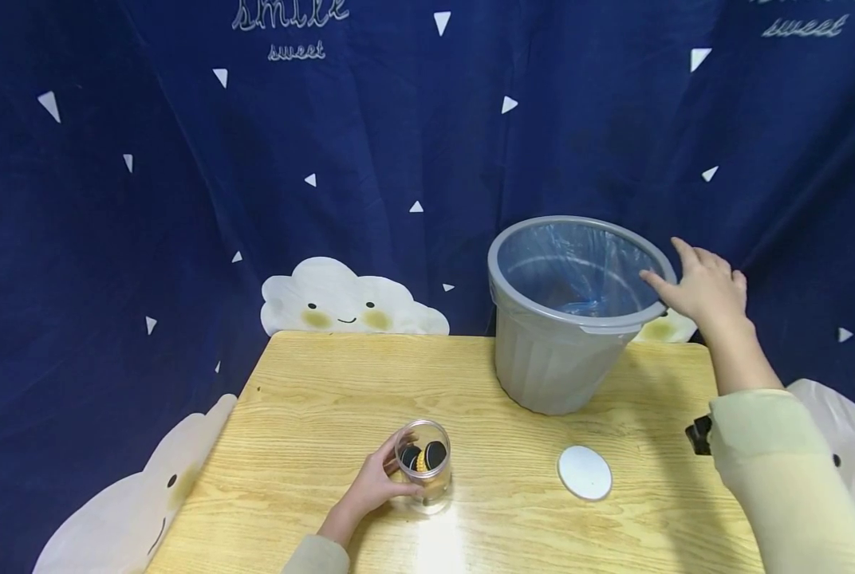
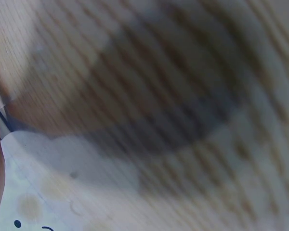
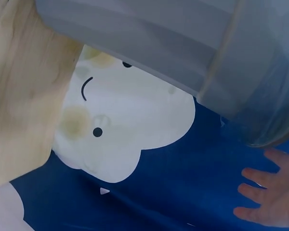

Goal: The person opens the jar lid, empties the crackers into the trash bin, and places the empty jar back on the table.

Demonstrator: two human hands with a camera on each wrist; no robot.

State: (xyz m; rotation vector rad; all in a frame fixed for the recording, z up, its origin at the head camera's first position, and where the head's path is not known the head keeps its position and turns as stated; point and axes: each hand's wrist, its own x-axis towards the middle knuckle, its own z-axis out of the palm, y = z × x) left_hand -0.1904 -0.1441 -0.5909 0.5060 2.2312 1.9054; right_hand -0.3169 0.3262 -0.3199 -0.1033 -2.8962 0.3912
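Left hand wrapped round the clear jar of dark cookies, grip clamped on it, near the front of the wooden surface. Right hand up at the grey bin, fingers straight, grip apart, touching the rim. White lid flat between jar and bin.

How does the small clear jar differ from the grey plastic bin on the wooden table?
The small clear jar holds dark round cookies; the grey plastic bin is opaque, far larger and lined with a blue bag. The left hand grips the jar; the right hand touches the bin's rim. Both stand upright, open-topped.
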